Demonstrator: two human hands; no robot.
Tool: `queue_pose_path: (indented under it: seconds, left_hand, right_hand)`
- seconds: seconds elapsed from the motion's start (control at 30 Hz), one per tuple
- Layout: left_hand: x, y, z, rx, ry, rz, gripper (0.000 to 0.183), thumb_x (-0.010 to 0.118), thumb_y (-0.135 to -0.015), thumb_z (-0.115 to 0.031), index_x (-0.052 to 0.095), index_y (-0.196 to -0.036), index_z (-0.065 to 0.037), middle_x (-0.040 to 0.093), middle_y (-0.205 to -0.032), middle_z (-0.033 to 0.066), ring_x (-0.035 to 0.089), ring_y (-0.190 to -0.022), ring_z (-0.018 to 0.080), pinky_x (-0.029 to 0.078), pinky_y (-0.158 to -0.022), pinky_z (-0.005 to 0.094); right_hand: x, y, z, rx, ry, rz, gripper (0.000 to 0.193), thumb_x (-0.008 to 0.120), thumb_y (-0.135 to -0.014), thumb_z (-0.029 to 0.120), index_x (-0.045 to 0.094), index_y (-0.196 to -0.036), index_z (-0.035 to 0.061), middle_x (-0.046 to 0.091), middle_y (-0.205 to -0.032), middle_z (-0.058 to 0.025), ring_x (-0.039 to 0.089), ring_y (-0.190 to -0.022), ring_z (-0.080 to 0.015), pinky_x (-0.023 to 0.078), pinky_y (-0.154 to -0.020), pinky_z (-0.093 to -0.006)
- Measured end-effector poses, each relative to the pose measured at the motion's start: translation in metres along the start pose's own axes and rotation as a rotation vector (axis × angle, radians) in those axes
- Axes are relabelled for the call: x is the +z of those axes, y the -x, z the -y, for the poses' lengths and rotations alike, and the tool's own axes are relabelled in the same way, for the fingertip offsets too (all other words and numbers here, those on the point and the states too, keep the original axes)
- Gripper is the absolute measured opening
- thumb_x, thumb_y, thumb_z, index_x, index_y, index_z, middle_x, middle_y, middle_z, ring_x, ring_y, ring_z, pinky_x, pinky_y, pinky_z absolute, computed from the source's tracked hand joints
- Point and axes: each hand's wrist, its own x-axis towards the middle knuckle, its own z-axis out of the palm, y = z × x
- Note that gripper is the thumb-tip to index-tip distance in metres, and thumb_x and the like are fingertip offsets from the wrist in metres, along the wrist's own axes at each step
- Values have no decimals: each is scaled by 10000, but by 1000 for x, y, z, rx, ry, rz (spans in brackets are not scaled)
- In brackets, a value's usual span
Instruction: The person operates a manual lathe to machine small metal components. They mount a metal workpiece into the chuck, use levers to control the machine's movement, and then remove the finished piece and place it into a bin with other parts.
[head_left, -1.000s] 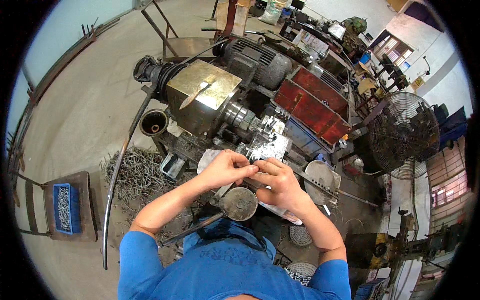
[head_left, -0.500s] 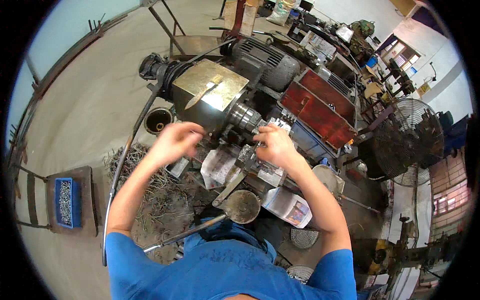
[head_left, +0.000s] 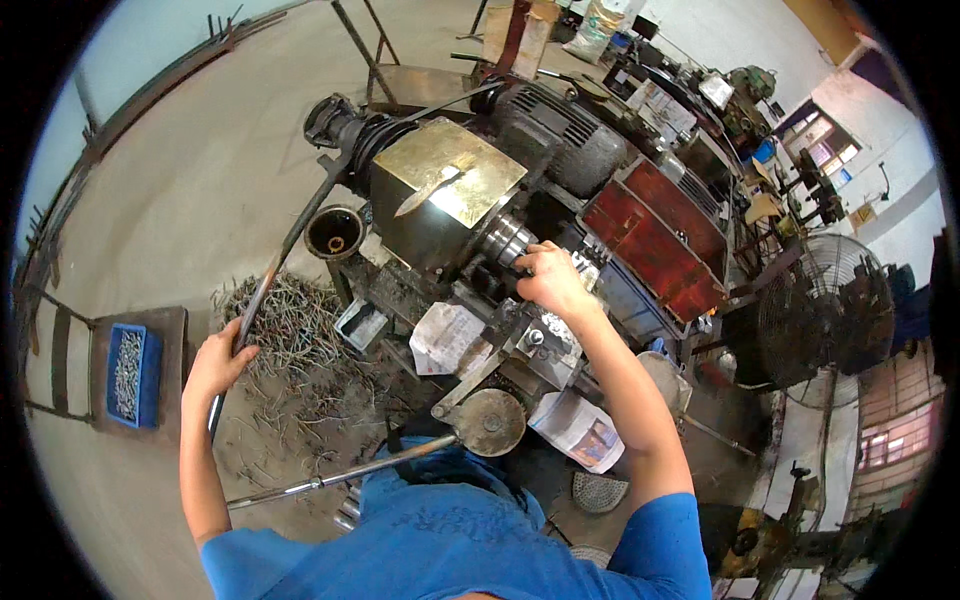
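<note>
My left hand (head_left: 215, 362) is out to the left, its fingers wrapped round a long metal lever bar (head_left: 262, 292). This bar slants up to the back end of a lathe-like machine (head_left: 415, 225). Over at the machine's front, my right hand (head_left: 553, 280) has its fingers bent together at the round steel spindle nose (head_left: 506, 241). Whatever those fingertips hold, if anything, is hidden. Below that hand lies the metal tool slide (head_left: 540, 345). A flat wooden-looking brush or scraper (head_left: 428, 193) rests on the brass-coloured top cover (head_left: 480, 165).
Metal shavings (head_left: 285, 320) heap on the floor beside a round pot (head_left: 335, 232). A blue bin of small metal parts (head_left: 133, 375) sits at far left. A second bar (head_left: 350, 477) crosses before me to a round disc (head_left: 490, 422). Right are a red box (head_left: 655, 235) and a fan (head_left: 825, 310).
My left hand has moved from near the machine's front out to the left and taken hold of the lever bar. My right hand stays at the spindle. The view has shifted slightly.
</note>
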Motion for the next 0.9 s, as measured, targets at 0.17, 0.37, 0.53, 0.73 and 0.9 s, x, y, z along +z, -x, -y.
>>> queue_pose_path:
  seconds: [0.17, 0.37, 0.53, 0.73, 0.9]
  left_hand:
    - [30, 7, 36, -122, -87, -82, 412, 597, -725, -134, 555, -1109, 8, 611, -777, 249, 606, -774, 391, 477, -699, 455]
    - [24, -5, 43, -120, -510, -90, 331, 557, -664, -60, 607, -990, -34, 617, -700, 194, 621, -683, 353, 495, -645, 440]
    - [-35, -76, 183, 79, -801, -292, 62, 569, -676, -71, 518, -711, -74, 572, -620, 134, 587, -584, 318, 449, -545, 440]
    - [-44, -124, 192, 169, -816, -325, 76, 566, -691, -77, 523, -753, -80, 591, -666, 128, 598, -642, 323, 465, -574, 441]
    - [-17, -122, 167, 104, -436, -556, 235, 568, -713, -41, 620, -942, -45, 630, -800, 145, 614, -747, 329, 493, -682, 418]
  right_hand:
    - [1, -10, -5, 42, 16, 40, 293, 592, -572, 197, 696, -794, 38, 620, -792, -150, 562, -849, -325, 468, -758, -394]
    - [-2, -10, 3, 81, -9, 29, 291, 583, -561, 161, 700, -789, 24, 629, -804, -166, 575, -829, -334, 473, -749, -394]
    - [-3, -15, 11, 47, -42, -19, 269, 579, -559, 145, 694, -763, 13, 622, -771, -170, 575, -807, -339, 476, -723, -400]
    - [2, -10, -1, 93, -27, -77, 234, 586, -547, 196, 672, -685, 28, 604, -724, -186, 566, -774, -354, 475, -702, -421]
    - [-7, 2, 10, 24, 73, -37, 232, 589, -550, 186, 630, -723, 37, 609, -857, -146, 554, -832, -326, 474, -746, -387]
